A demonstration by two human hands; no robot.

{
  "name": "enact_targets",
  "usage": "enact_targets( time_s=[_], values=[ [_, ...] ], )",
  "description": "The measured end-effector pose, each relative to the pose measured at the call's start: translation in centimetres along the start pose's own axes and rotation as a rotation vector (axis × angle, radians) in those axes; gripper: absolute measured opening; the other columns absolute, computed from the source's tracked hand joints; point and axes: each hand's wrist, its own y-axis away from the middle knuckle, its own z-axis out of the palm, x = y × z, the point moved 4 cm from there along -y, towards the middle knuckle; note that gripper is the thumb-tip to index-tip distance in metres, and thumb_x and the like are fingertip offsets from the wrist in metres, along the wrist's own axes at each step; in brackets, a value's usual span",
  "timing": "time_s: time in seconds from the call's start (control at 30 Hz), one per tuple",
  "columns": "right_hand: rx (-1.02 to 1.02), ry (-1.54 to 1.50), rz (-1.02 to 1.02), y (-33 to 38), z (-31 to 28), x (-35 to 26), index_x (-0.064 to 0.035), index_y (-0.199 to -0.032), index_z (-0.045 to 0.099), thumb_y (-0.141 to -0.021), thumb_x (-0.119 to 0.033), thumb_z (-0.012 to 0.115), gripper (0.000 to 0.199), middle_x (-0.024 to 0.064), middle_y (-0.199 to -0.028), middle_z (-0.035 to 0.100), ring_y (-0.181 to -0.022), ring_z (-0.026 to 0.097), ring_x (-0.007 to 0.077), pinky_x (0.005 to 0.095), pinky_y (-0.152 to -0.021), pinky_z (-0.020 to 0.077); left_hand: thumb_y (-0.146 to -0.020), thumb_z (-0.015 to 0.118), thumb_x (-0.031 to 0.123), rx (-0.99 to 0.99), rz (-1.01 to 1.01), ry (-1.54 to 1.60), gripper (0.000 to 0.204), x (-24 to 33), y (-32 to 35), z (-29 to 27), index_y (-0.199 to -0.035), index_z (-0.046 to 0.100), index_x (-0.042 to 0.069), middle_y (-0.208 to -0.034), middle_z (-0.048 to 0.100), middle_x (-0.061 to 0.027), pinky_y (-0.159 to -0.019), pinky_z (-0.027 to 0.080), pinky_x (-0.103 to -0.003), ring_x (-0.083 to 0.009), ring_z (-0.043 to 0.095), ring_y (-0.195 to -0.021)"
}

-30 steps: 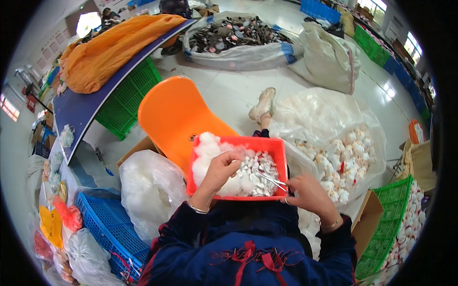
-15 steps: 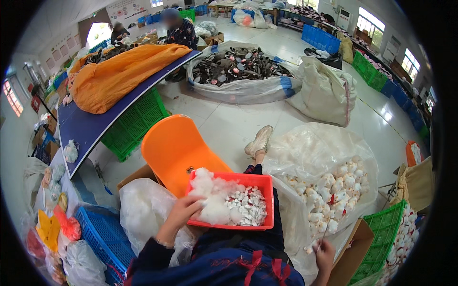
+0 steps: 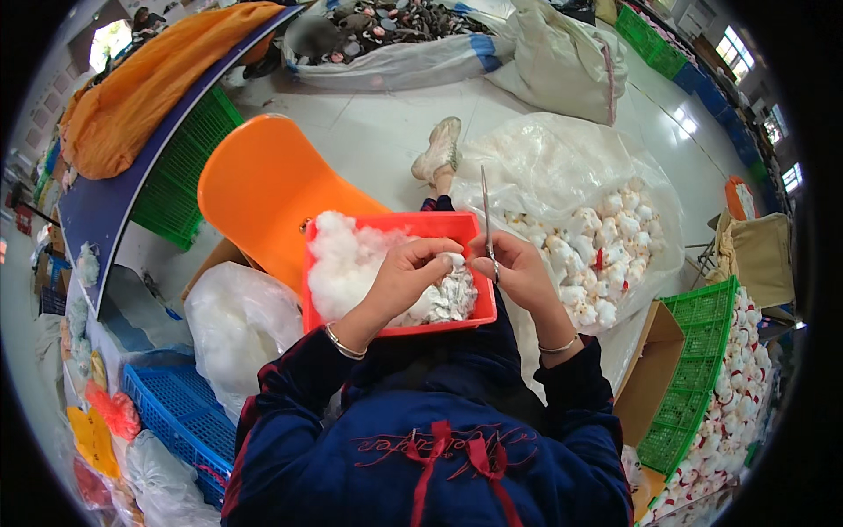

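A red tray [image 3: 392, 321] rests on my lap, with white stuffing fluff [image 3: 347, 255] piled at its left and small white toy pieces [image 3: 450, 300] at its right. My left hand [image 3: 411, 272] is above the tray, fingers pinched on a small white toy piece [image 3: 453, 260]. My right hand [image 3: 518, 268] is beside it at the tray's right edge, gripping long metal tweezers [image 3: 486, 209] that point up and away. The two hands almost touch over the toy piece.
An orange plastic chair [image 3: 263, 189] stands just beyond the tray. A clear bag of white plush toys [image 3: 597, 237] lies to the right, a green crate [image 3: 702, 378] with more toys at lower right, a white bag [image 3: 237, 316] and a blue crate [image 3: 180, 422] at left.
My right hand has come up from low at my side, holding the tweezers, to meet the left hand. The left hand rose from the fluff with a toy piece. The view tilted down.
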Motion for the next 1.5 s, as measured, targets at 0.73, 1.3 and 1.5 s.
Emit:
enact_targets(
  time_s=[0.73,1.3,1.5],
  values=[
    [0.134,0.410,-0.025,-1.1,3.2,1.4,-0.0027,-0.099,0.069,-0.084,-0.010,0.075,0.017,-0.0015,-0.078,0.065,-0.069,0.053,0.0041,0.0242,-0.064,0.0454,-0.097,0.067,0.005,0.089,-0.014,-0.304,0.024,-2.6,1.9,-0.7,-0.118,0.066,-0.004,-0.088,0.071,-0.0014,-0.069,0.053,-0.023,-0.0045,0.064,-0.077],
    [-0.048,0.815,-0.095,1.5,-1.2,1.8,-0.0057,-0.111,0.070,-0.074,-0.022,0.083,0.042,0.0087,-0.087,0.063,-0.088,0.059,0.0307,0.0417,-0.078,0.0469,-0.096,0.066,0.002,0.300,-0.065,0.013,0.019,-3.7,-0.6,-3.0,-0.115,0.068,-0.001,-0.092,0.069,0.0005,-0.070,0.050,-0.019,-0.0027,0.061,-0.079],
    [0.002,0.948,-0.110,2.0,-1.1,1.7,-0.0076,-0.109,0.071,-0.071,-0.024,0.085,0.043,0.0042,-0.084,0.061,-0.086,0.059,0.0253,0.0384,-0.078,0.0443,-0.096,0.067,0.001,0.345,0.010,-0.029,0.020,-3.7,-1.6,-2.5,-0.116,0.068,-0.001,-0.093,0.069,0.0007,-0.070,0.050,-0.019,-0.0030,0.061,-0.079]
  ],
)
